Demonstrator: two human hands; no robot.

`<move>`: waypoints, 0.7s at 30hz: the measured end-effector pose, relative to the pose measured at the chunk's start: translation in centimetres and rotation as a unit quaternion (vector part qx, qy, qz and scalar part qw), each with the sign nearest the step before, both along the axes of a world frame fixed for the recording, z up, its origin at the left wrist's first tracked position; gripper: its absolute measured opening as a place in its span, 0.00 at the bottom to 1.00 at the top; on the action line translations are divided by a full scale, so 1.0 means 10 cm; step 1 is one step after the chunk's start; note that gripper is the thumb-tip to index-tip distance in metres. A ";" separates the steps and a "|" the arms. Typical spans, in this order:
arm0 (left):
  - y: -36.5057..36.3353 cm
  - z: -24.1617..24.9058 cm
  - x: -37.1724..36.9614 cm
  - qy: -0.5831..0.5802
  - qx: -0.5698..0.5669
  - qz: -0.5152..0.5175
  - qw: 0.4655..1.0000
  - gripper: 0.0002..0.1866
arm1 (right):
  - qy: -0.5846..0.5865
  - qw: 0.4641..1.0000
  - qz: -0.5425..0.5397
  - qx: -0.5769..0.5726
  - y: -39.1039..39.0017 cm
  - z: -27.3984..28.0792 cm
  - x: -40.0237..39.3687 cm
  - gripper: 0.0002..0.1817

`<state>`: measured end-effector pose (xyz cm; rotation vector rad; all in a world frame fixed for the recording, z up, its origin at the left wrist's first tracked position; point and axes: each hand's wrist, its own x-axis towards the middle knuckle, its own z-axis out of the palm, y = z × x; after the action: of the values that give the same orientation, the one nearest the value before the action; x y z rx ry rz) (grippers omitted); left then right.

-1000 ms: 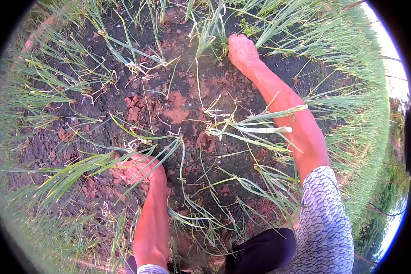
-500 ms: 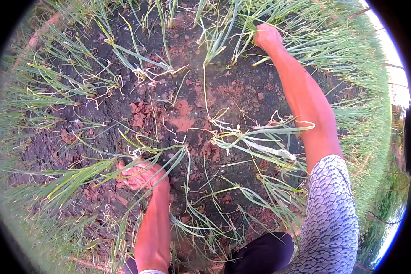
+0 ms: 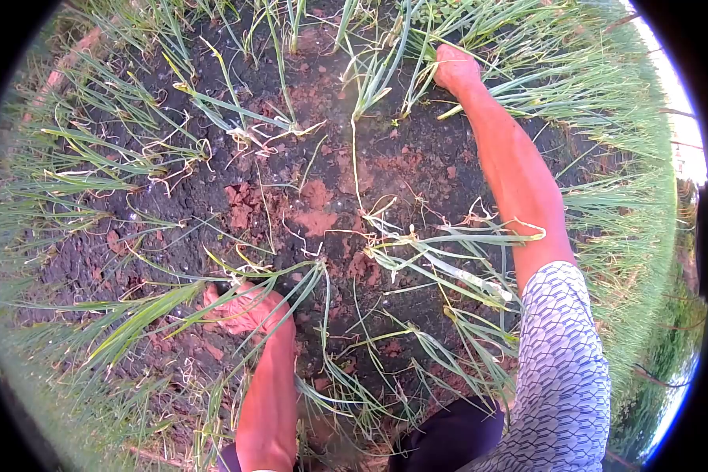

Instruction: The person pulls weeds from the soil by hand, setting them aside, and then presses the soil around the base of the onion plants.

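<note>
My left hand (image 3: 248, 308) is low over the soil at the lower left, its fingers partly hidden by leaves. A bunch of long green leaves (image 3: 145, 309) fans out to the left from its fingertips. At the upper right, my right hand (image 3: 455, 69) is closed among green onion-like plants (image 3: 511, 79), its fingers turned down and mostly covered; a leaf crosses over it. What it grips is hidden. Between my arms, a plant with pale, curled dry leaves (image 3: 464, 275) leans to the right, near my right forearm.
Dark, damp soil (image 3: 385, 181) with reddish clods (image 3: 316, 208) lies in the middle. More green plants (image 3: 118, 149) stand in rows at the left and top. My knee in dark cloth (image 3: 452, 436) is at the bottom, beside thin leaves. Dense green growth (image 3: 629, 236) borders the right.
My right hand has shifted slightly left, and its forearm and sleeve have moved a little left too. My left hand has moved very slightly down and right.
</note>
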<state>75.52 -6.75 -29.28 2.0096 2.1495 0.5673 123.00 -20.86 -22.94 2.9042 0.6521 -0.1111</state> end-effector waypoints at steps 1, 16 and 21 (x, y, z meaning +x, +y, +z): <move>0.01 -0.02 -0.01 0.002 0.001 0.002 1.000 0.31 | -0.004 1.000 0.005 0.004 -0.01 -0.01 0.02 0.13; -0.01 -0.17 -0.07 0.017 0.009 0.000 1.000 0.27 | 0.079 0.906 -0.079 0.408 -0.31 0.18 0.18 0.10; 0.01 -0.18 -0.10 0.019 0.016 -0.003 1.000 0.26 | -0.111 0.988 0.071 0.078 -0.36 -0.27 0.34 0.13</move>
<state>74.56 -6.70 -31.08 2.0588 2.1683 0.5706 126.44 -24.42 -25.68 2.9419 0.8578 0.2906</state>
